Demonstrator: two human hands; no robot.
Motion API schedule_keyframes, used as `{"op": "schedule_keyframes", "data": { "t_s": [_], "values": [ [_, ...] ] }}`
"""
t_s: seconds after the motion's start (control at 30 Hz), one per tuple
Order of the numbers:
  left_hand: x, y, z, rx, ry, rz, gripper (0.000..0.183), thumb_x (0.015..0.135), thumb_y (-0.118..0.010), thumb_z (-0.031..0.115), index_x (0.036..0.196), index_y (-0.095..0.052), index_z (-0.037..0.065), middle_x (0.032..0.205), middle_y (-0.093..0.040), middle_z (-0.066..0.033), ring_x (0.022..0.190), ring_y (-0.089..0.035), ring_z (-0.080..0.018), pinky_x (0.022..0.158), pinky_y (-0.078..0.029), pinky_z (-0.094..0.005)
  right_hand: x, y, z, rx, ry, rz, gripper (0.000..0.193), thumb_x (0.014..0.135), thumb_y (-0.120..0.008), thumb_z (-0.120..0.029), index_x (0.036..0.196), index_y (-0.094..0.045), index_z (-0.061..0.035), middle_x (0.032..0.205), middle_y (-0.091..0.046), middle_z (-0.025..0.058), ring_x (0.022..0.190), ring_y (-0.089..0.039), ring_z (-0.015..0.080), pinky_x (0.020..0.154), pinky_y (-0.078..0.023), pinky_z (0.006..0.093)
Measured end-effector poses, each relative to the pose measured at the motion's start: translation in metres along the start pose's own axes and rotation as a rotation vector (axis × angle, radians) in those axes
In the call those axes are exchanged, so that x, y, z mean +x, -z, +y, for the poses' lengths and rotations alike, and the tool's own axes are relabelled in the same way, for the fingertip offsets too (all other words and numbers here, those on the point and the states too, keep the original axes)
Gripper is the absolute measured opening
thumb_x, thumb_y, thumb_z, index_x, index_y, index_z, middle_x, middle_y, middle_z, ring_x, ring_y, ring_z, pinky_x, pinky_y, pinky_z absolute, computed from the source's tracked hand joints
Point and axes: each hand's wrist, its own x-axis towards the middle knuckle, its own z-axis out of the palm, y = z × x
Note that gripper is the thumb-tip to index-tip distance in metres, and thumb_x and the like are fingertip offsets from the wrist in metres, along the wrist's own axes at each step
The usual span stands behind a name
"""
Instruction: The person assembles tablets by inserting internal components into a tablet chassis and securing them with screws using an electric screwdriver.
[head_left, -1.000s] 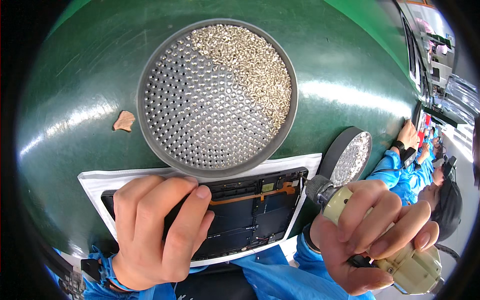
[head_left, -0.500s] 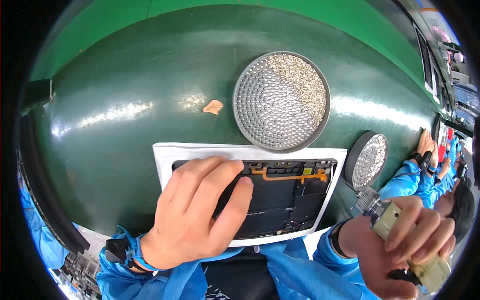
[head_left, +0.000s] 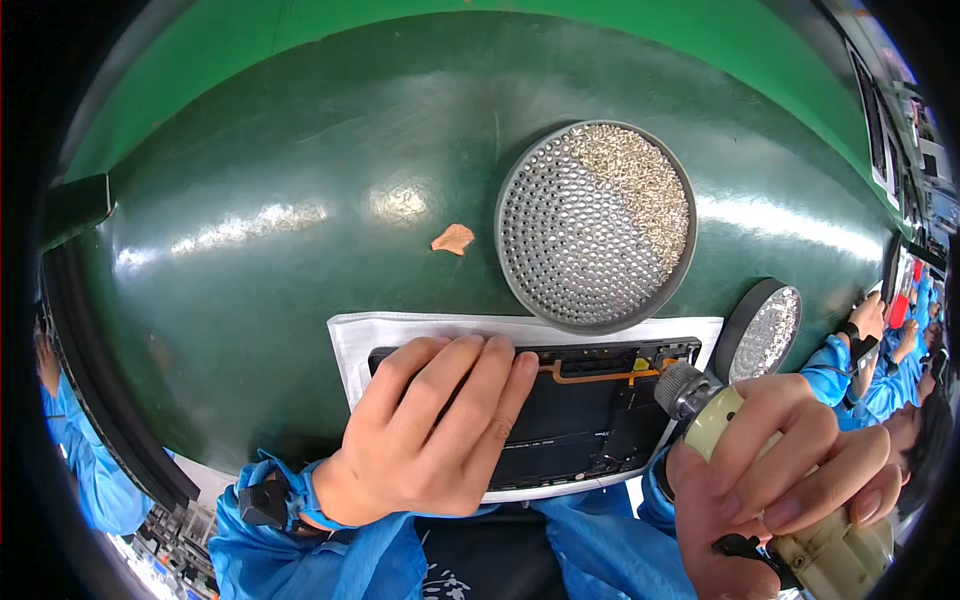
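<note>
An opened tablet (head_left: 560,430) with a black interior and an orange flex cable (head_left: 600,378) lies on white sheeting (head_left: 350,345). My left hand (head_left: 430,430) rests over its left part, fingers stretched out side by side, fingertips near the far edge. Wrapped round a cream electric screwdriver (head_left: 715,412) is my right hand (head_left: 790,450). The driver's dark knurled nose is over the tablet's far right corner, near the cable's end. Its tip is hidden, so contact cannot be told. Just beyond the tablet stands a round grey perforated tray (head_left: 560,230) with many small silvery screws (head_left: 650,190).
A smaller round dark dish (head_left: 745,335) of shiny small parts sits tilted right of the tablet. An orange-brown scrap (head_left: 453,239) lies on the green table (head_left: 300,300). At the right edge, a co-worker's hand (head_left: 868,315) and blue sleeve are close by.
The screwdriver has moved left, from beside the small dish to the tablet's far right corner. My left fingers have drawn closer together on the tablet. The whole view has shifted slightly.
</note>
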Motion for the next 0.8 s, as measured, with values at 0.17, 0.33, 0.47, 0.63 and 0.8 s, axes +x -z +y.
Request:
{"op": "schedule_keyframes", "data": {
  "t_s": [0.17,0.33,0.47,0.63,0.8],
  "values": [
    [0.001,-0.002,0.004,0.044,0.005,0.007,0.043,0.071,-0.068,0.017,0.106,-0.083,-0.003,0.108,-0.074,-0.0176,0.102,-0.070,-0.0289,0.085,-0.060,-0.0408,0.005,0.000,0.009,-0.018,0.075,0.014,0.065,0.098,-0.080,-0.021,0.144,-0.036,-0.0082,0.108,-0.052,0.0051,0.077,-0.058,0.0186,0.057,-0.054,0.0331],
    [0.001,-0.007,0.009,0.074,-0.010,0.002,0.048,0.068,-0.068,0.015,0.110,-0.083,-0.002,0.116,-0.072,-0.0191,0.106,-0.068,-0.0315,0.088,-0.062,-0.0441,0.009,-0.004,0.013,-0.022,0.099,0.002,0.064,0.100,-0.078,-0.024,0.145,-0.036,-0.0054,0.109,-0.052,0.0063,0.074,-0.057,0.0185,0.055,-0.051,0.0331],
    [0.001,-0.001,0.007,0.053,0.003,-0.004,0.047,0.068,-0.067,0.014,0.109,-0.083,-0.002,0.117,-0.072,-0.0187,0.107,-0.069,-0.0316,0.089,-0.063,-0.0448,0.011,-0.012,0.022,-0.014,0.113,0.000,0.064,0.103,-0.076,-0.027,0.147,-0.036,-0.0026,0.109,-0.051,0.0076,0.072,-0.055,0.0183,0.053,-0.048,0.0332],
    [-0.005,-0.001,0.005,0.047,0.047,-0.033,0.043,0.073,-0.069,0.016,0.111,-0.084,0.005,0.118,-0.072,-0.0179,0.108,-0.067,-0.0314,0.091,-0.061,-0.0456,0.008,-0.013,0.034,0.006,0.094,-0.016,0.064,0.105,-0.073,-0.029,0.148,-0.037,-0.0007,0.109,-0.050,0.0083,0.069,-0.053,0.0177,0.052,-0.046,0.0332],
    [-0.005,-0.001,0.006,0.055,0.104,-0.026,0.040,0.077,-0.071,0.018,0.113,-0.085,0.010,0.119,-0.072,-0.0172,0.107,-0.064,-0.0301,0.089,-0.058,-0.0450,0.003,-0.033,0.033,-0.020,-0.015,0.362,0.043,0.092,-0.078,-0.006,0.123,-0.049,-0.0032,0.088,-0.060,0.0082,0.050,-0.056,0.0201,0.039,-0.047,0.0306]
  ]
}}
